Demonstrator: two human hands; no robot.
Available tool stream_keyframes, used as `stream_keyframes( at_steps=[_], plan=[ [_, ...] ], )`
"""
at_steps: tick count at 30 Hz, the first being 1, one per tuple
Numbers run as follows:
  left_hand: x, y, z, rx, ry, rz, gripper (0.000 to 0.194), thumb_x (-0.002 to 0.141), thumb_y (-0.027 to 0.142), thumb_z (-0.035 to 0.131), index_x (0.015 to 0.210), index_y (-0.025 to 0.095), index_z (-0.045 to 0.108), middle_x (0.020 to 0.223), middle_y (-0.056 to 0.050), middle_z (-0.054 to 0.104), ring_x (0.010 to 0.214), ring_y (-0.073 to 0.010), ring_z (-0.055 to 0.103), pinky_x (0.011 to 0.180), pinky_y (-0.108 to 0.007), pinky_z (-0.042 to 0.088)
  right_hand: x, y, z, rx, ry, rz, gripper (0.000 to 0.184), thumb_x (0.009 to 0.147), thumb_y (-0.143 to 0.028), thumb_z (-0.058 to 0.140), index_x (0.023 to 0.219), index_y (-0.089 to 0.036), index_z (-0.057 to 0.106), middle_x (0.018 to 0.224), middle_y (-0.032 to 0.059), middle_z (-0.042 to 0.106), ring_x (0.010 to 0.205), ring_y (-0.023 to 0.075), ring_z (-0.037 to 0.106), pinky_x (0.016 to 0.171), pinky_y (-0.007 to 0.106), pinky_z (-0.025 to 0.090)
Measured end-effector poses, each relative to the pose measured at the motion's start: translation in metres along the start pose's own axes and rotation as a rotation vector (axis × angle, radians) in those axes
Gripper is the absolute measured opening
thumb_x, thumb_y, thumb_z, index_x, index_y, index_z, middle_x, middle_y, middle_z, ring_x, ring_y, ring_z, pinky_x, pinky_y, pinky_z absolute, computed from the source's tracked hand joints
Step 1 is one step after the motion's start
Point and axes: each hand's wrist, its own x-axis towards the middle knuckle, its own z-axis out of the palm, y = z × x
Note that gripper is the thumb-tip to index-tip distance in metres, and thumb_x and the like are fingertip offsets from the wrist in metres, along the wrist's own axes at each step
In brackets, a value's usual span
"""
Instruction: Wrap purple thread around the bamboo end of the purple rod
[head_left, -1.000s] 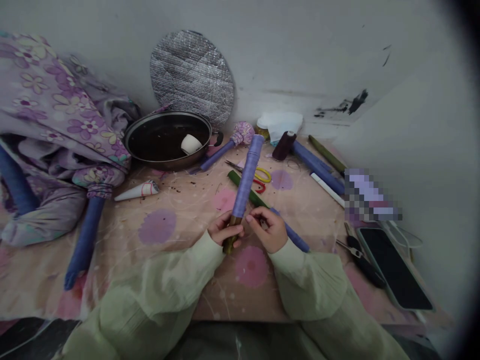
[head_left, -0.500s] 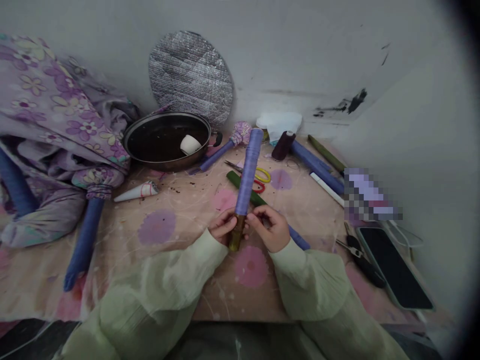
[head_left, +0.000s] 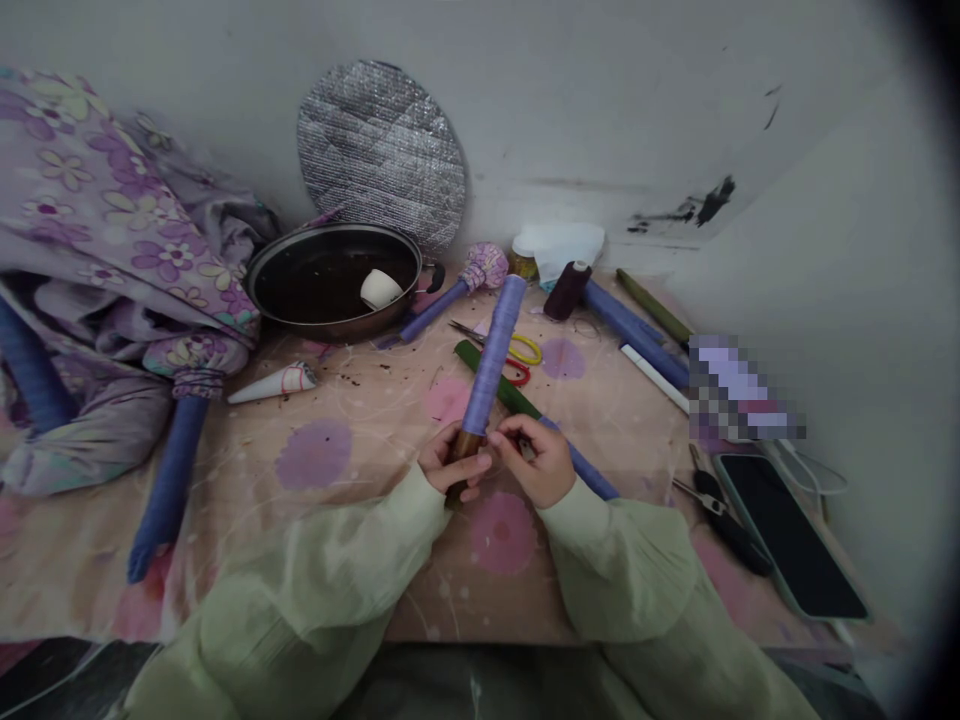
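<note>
A bamboo-like stick (head_left: 493, 360) wrapped in purple-blue strip stands tilted before me, its bare brown lower end showing. My left hand (head_left: 450, 463) is closed around that brown end. Just right of the wrap's lower edge, my right hand (head_left: 541, 465) has thumb and fingertips pinched together; whatever lies between them is too small to make out. Behind the stick lies a green stick (head_left: 514, 398), with a blue-wrapped length (head_left: 592, 474) running on from near the right hand. Scissors (head_left: 529, 350) with yellow and red handles are partly hidden by the held stick.
A black pan (head_left: 330, 325) holding a small white cup (head_left: 381, 290) stands at back left. Floral cloth bundles (head_left: 150, 225) fill the left side. A thread spool (head_left: 568, 292), blue-wrapped sticks (head_left: 630, 335), a black-handled tool (head_left: 731, 525) and a phone (head_left: 791, 540) lie to the right.
The held stick rose and stood straighter half a second ago, then came down and tilted more again. It has turned in my left hand. The right hand stays beside it, fingers still pinched.
</note>
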Motion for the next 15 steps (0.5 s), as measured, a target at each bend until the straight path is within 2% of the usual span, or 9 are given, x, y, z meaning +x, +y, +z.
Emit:
stream_keyframes(
  at_steps=[3,7,12,15],
  plan=[
    [0.0020,-0.0016,-0.0035,0.028,-0.021,0.013,0.057,0.056,0.023,0.080,0.099,0.023,0.041,0.077,0.005,0.056,0.040,-0.0039,0.046,0.030,-0.015,0.032,0.0000,-0.0001,0.0000,0.000,0.005,0.006,0.013,0.079,-0.025,0.055,0.068,-0.018,0.056,0.056,-0.0023,0.055,0.047,0.0090,0.047,0.047,0.022,0.039],
    [0.0081,-0.0042,-0.0074,0.011,-0.046,0.021,0.052,0.058,0.028,0.078,0.095,0.022,0.042,0.072,0.005,0.054,0.043,-0.0072,0.050,0.030,-0.017,0.035,0.0000,0.0002,-0.0001,-0.011,0.016,0.000,0.013,0.079,-0.025,0.055,0.069,-0.018,0.056,0.055,-0.0025,0.053,0.047,0.0090,0.046,0.046,0.021,0.039],
    [0.0098,-0.0077,-0.0055,0.035,0.103,0.128,0.047,0.055,0.024,0.079,0.093,0.017,0.053,0.071,0.002,0.058,0.060,-0.0103,0.057,0.050,-0.023,0.049,0.0000,0.0009,-0.0003,-0.022,0.024,0.000,0.012,0.079,-0.025,0.055,0.070,-0.018,0.056,0.056,-0.0019,0.055,0.048,0.0095,0.048,0.047,0.022,0.040],
    [0.0088,-0.0086,-0.0047,0.054,0.173,0.120,0.043,0.054,0.023,0.078,0.091,0.017,0.057,0.074,0.002,0.058,0.063,-0.0098,0.057,0.058,-0.024,0.049,0.0000,0.0003,-0.0007,-0.020,0.027,-0.003,0.012,0.079,-0.025,0.055,0.069,-0.019,0.056,0.056,-0.0022,0.055,0.048,0.0097,0.048,0.048,0.022,0.040]
  ],
)
